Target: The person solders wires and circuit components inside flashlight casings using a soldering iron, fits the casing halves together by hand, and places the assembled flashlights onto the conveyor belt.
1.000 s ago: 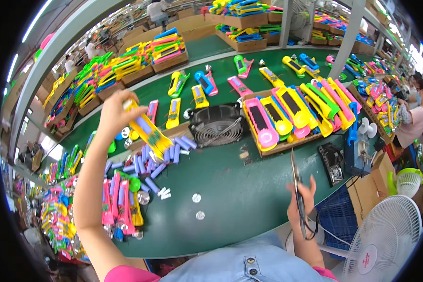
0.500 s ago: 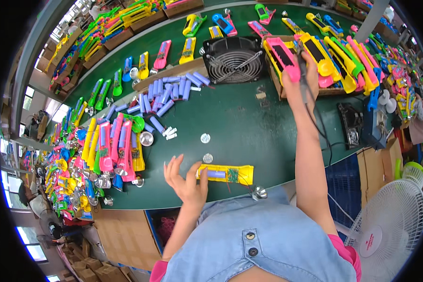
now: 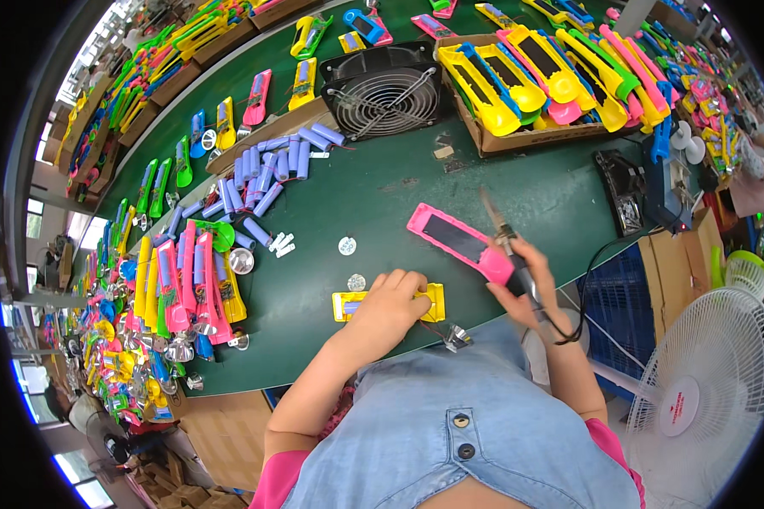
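Left hand: the left hand (image 3: 390,304) is lying palm-down on a yellow case (image 3: 388,305), fingers curled over it and pressing it to the green table (image 3: 382,199).
Yellow case: it is lying flat near the table's front edge, right in front of the person, with both ends showing past the hand.
Right hand: the right hand (image 3: 525,282) is closing around two things at once, a pink case (image 3: 460,243) and a soldering iron (image 3: 508,246).
Pink case: one end is sitting in the right hand, the rest is stretching up and left over the table, just beside the yellow case.
Soldering iron: its tip is pointing away from the person, and its black cord (image 3: 598,259) is trailing off to the right.
Fan: a black fan (image 3: 386,92) is standing at the far side of the table.
Cells: blue cells (image 3: 267,170) are lying in a heap left of the fan.
Box: a cardboard box (image 3: 535,136) of coloured cases is sitting right of the fan.
Discs: two small silver discs (image 3: 347,246) are lying just beyond the yellow case.
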`<control>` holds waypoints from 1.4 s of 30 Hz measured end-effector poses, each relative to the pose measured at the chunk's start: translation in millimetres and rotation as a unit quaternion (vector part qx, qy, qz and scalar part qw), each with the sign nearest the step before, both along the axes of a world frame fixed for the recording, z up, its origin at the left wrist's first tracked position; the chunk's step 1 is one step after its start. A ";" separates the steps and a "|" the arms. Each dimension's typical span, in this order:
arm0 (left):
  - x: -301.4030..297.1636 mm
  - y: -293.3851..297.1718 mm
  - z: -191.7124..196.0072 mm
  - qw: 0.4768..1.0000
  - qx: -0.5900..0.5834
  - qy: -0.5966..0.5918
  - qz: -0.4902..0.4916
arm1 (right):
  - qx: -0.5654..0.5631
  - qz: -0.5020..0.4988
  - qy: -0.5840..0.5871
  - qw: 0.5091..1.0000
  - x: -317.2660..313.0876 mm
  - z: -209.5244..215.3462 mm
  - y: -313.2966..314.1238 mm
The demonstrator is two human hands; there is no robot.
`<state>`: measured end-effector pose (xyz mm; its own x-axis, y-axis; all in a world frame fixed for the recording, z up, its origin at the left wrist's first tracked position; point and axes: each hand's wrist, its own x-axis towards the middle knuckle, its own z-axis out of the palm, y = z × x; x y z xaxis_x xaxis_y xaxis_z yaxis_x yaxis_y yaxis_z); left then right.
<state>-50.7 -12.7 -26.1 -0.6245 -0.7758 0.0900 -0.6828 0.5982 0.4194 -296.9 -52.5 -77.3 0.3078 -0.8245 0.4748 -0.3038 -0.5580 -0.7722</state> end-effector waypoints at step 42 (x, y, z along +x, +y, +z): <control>33.2 -27.1 -7.6 0.989 0.047 -0.057 0.129 | 0.434 -0.018 -0.252 0.865 63.0 6.6 16.1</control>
